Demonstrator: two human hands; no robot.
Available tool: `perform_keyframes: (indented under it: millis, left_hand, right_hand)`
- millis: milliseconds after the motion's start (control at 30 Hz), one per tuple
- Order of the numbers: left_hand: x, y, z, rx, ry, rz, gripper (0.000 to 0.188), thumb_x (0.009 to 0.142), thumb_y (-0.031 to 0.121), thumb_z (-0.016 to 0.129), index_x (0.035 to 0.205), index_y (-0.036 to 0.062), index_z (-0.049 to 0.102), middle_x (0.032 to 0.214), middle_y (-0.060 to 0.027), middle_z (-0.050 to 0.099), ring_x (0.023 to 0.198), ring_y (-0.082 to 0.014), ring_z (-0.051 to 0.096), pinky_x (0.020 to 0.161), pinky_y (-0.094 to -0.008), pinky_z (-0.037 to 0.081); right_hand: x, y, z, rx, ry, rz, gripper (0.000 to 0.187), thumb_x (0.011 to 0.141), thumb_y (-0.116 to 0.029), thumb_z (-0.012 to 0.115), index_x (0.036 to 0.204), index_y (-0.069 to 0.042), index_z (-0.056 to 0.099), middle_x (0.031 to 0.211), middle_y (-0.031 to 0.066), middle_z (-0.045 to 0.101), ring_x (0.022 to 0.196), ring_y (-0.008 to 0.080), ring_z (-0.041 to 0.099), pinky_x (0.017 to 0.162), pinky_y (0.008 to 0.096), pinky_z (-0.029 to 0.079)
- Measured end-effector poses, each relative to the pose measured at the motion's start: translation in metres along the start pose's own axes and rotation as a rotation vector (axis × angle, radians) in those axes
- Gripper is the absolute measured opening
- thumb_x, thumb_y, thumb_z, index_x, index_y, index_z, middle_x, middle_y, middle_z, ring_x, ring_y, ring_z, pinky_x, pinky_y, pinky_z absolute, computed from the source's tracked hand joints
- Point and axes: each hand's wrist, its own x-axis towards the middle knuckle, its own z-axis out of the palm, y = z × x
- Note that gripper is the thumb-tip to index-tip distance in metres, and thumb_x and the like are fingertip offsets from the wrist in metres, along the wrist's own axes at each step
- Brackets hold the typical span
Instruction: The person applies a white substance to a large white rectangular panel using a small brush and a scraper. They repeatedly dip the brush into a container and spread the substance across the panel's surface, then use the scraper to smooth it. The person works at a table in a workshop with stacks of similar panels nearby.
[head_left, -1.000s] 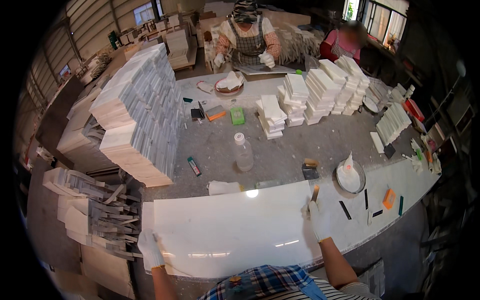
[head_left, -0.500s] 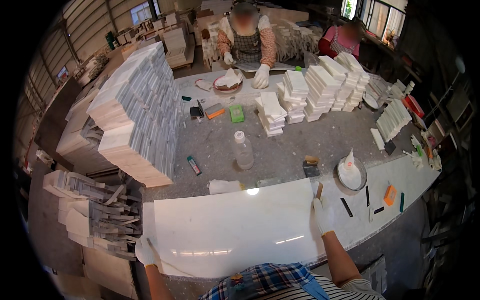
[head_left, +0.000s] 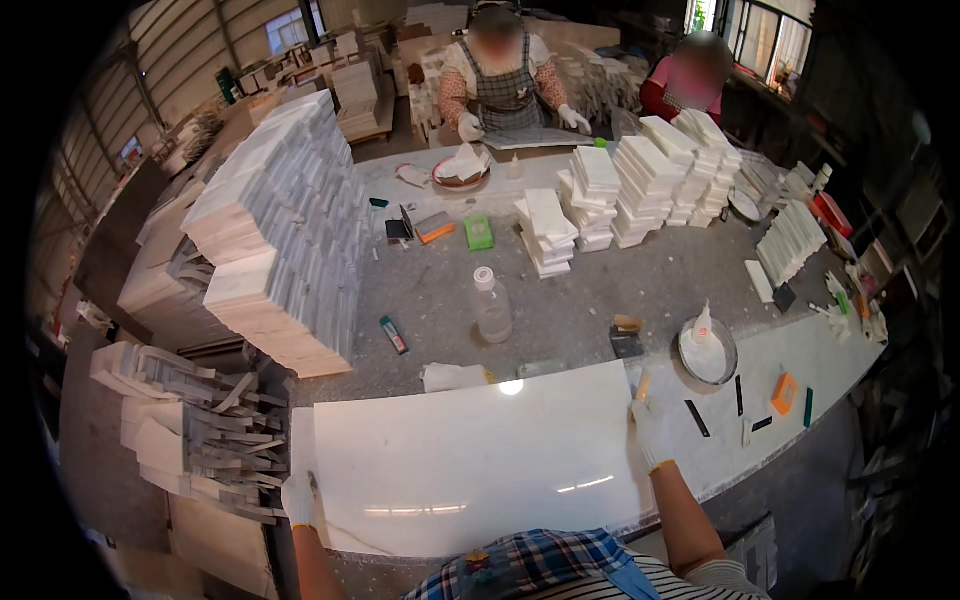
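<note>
A large polished white stone slab (head_left: 480, 450) lies in front of me on the worktable, ceiling light mirrored in its surface. My left hand (head_left: 297, 499), in a white glove, is closed at the slab's left edge; a thin dark sliver shows by the fingers, too small to name. At the right edge, my gloved right hand (head_left: 650, 436) is closed around a small tan strip (head_left: 643, 388) that sticks up past the fingers. Its lower part is hidden by the glove.
Stacked stone tiles (head_left: 285, 240) rise at the left; more white tile stacks (head_left: 640, 185) stand at the far right. A water bottle (head_left: 491, 308), a bowl (head_left: 707, 352) with a white squeeze bottle, and an orange box (head_left: 784, 393) are on the table. Two people work across it.
Both my hands stay at the slab's edges, with the left hand shifted slightly. Across the table, the nearer person's hand moved right, uncovering a small white bottle.
</note>
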Motion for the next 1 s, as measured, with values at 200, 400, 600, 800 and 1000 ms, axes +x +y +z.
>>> perform_keyframes:
  millis: [200,400,600,800,1000]
  left_hand:
    - [0.025,-0.055,-0.003,0.610,0.031,0.481,0.037,0.106,0.031,0.058,0.100,0.0000,0.077,0.079,-0.0193,0.071,0.070,-0.0309,0.069,0.065,-0.0473,0.053]
    - [-0.026,0.032,0.021,0.188,-0.018,0.206,0.058,0.106,0.046,0.049,0.123,-0.0043,0.073,0.117,-0.0318,0.074,0.111,-0.0440,0.071,0.098,-0.0496,0.053]
    - [-0.041,0.043,0.013,0.046,-0.012,-0.002,0.062,0.104,0.044,0.055,0.137,-0.0076,0.067,0.133,-0.0258,0.073,0.123,-0.0377,0.069,0.105,-0.0431,0.051]
    - [-0.040,0.046,0.013,0.015,-0.048,0.038,0.064,0.105,0.044,0.054,0.139,-0.0093,0.065,0.135,-0.0255,0.072,0.125,-0.0366,0.068,0.108,-0.0423,0.050]
    - [-0.079,0.111,0.020,-0.062,-0.122,-0.017,0.059,0.105,0.042,0.059,0.131,-0.0096,0.069,0.124,-0.0197,0.074,0.112,-0.0283,0.069,0.098,-0.0402,0.053]
  right_hand:
    - [0.005,-0.002,0.024,0.557,-0.128,-0.042,0.019,0.108,-0.019,0.062,0.124,-0.007,0.063,0.096,-0.0036,0.050,0.084,0.0073,0.047,0.079,0.0228,0.043]
    - [0.016,0.030,-0.012,0.626,-0.056,0.026,0.026,0.106,-0.012,0.069,0.131,-0.007,0.063,0.107,0.0012,0.062,0.095,0.0103,0.061,0.090,0.0276,0.057]
    - [0.018,0.010,-0.007,0.478,-0.084,-0.010,0.010,0.104,-0.013,0.071,0.111,-0.006,0.068,0.097,0.0002,0.065,0.086,0.0125,0.063,0.080,0.0275,0.057]
    - [-0.005,-0.027,-0.020,0.109,-0.107,-0.056,0.017,0.107,-0.018,0.064,0.094,-0.007,0.063,0.091,-0.0022,0.058,0.082,0.0090,0.053,0.077,0.0279,0.049]
    - [-0.021,-0.036,-0.030,0.169,-0.023,-0.087,0.011,0.100,-0.014,0.064,0.092,-0.007,0.066,0.085,-0.0031,0.059,0.080,0.0092,0.054,0.070,0.0296,0.044]
